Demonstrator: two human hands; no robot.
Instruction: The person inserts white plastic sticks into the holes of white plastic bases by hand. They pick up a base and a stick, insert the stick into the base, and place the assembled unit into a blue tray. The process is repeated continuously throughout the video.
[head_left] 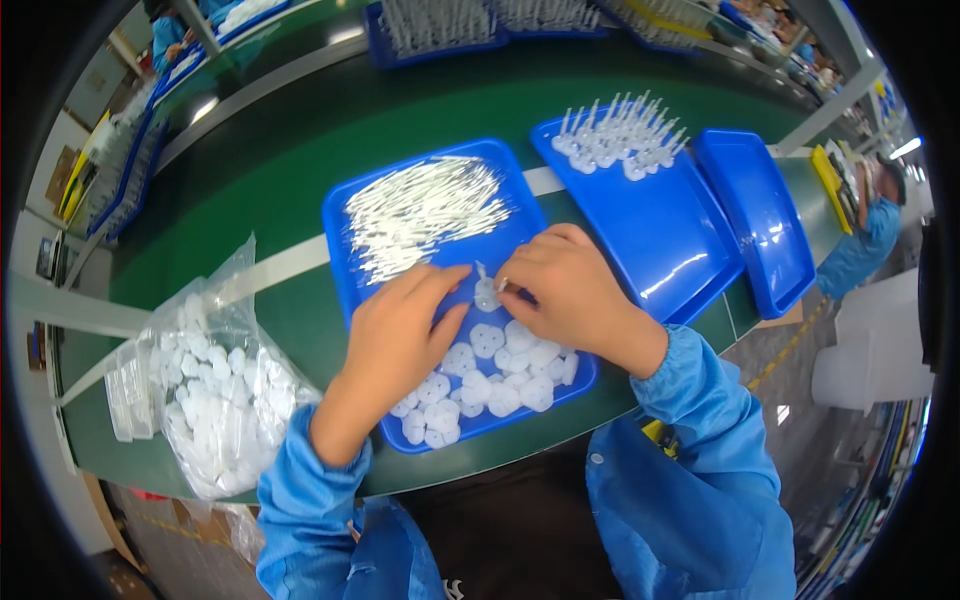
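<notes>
My left hand [396, 328] is over the left side of a large blue tray [338, 225]. Its thumb and forefinger are apart, and no item shows between them. My right hand [568, 290] is closed in a pinch over the tray's right side. At its fingertips is a small translucent plastic piece [486, 294] with an upright stem; a small pale tip also shows there. Thin whitish sticks [425, 212] fill the tray's far half. Nearest me in the tray lie white, flower-shaped plastic discs [488, 341], loosely heaped.
To the right, a blue tray [650, 245] holds stemmed pieces [620, 138] standing upright at its far end. Beside it lies another blue tray [757, 215]. At left is a clear bag [225, 400] of white discs. A co-worker in blue [868, 235] is at far right.
</notes>
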